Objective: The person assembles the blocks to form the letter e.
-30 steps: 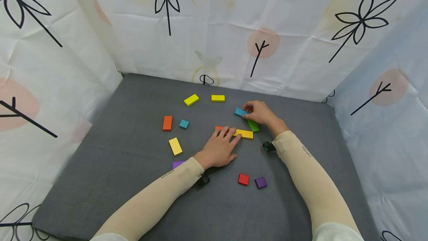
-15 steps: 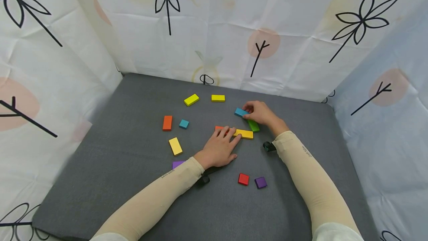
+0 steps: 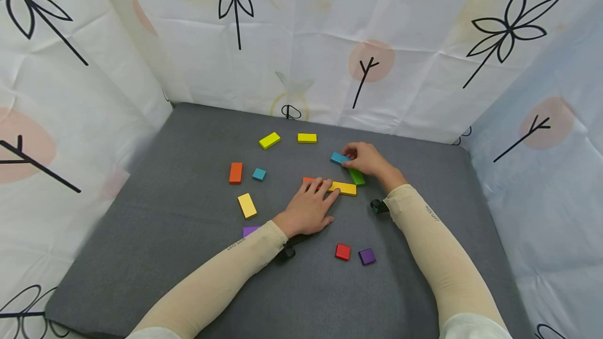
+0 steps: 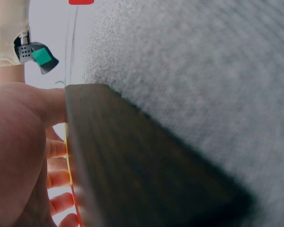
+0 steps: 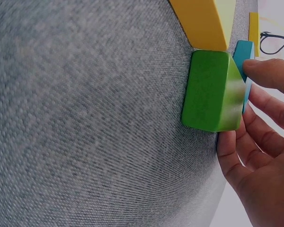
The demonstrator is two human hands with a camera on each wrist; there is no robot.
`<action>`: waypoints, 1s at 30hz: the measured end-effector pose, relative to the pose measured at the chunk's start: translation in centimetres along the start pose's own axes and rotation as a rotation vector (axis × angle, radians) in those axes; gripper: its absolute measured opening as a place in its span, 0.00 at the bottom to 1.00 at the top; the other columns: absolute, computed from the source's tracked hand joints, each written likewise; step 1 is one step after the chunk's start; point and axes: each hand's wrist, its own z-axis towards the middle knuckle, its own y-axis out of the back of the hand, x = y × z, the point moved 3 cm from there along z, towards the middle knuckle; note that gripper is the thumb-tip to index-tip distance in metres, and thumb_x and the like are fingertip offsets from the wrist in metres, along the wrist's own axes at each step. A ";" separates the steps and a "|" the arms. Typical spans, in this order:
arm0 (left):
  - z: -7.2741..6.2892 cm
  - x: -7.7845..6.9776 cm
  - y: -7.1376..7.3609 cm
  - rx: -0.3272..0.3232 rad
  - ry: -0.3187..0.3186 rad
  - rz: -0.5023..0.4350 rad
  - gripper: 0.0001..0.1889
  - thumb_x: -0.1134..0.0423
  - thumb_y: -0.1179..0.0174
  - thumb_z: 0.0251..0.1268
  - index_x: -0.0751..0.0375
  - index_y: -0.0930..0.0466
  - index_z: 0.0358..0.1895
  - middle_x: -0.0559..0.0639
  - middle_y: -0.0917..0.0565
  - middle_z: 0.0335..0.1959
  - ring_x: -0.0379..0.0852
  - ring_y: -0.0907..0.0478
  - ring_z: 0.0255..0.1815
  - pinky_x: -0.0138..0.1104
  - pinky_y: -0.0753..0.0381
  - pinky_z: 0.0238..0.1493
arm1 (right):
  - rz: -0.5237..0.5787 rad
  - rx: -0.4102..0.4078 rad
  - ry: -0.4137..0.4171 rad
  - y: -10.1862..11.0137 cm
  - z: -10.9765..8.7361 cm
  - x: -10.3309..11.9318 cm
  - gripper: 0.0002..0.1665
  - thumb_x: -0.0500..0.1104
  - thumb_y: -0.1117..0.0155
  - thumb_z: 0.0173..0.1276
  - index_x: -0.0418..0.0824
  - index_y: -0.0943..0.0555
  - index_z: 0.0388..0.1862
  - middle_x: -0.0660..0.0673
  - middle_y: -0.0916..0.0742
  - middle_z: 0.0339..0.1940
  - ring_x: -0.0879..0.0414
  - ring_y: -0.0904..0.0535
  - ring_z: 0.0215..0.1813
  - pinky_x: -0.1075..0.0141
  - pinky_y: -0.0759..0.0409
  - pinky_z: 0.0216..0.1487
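Note:
My left hand (image 3: pixel 308 208) lies with fingers spread over an orange block (image 3: pixel 308 179) and the left end of a long yellow block (image 3: pixel 344 189). A dark, bar-like piece (image 4: pixel 128 161) fills much of the left wrist view beside the thumb; the hand mostly hides it in the head view. My right hand (image 3: pixel 369 160) pinches a blue block (image 3: pixel 339 158) between thumb and fingers. A green block (image 5: pixel 208 90) lies just below that hand, its near end meeting the yellow block's right end. The blue block sits at the green block's far end.
Two bright yellow blocks (image 3: pixel 307 138) lie at the back. To the left are an orange-red block (image 3: pixel 236 173), a small blue block (image 3: pixel 259 174), a pale yellow block (image 3: pixel 247 206) and a partly hidden purple block (image 3: pixel 250 231). Red (image 3: pixel 343 251) and dark purple (image 3: pixel 367 256) blocks lie in front.

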 end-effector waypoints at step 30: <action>1.2 0.7 1.2 -0.030 -0.055 -0.024 0.36 0.37 0.41 0.81 0.48 0.32 0.83 0.54 0.31 0.77 0.57 0.34 0.75 0.54 0.31 0.72 | 0.071 -0.179 0.094 1.5 -2.6 0.4 0.24 0.46 0.35 0.84 0.31 0.18 0.69 0.35 0.14 0.60 0.40 0.18 0.60 0.43 0.20 0.63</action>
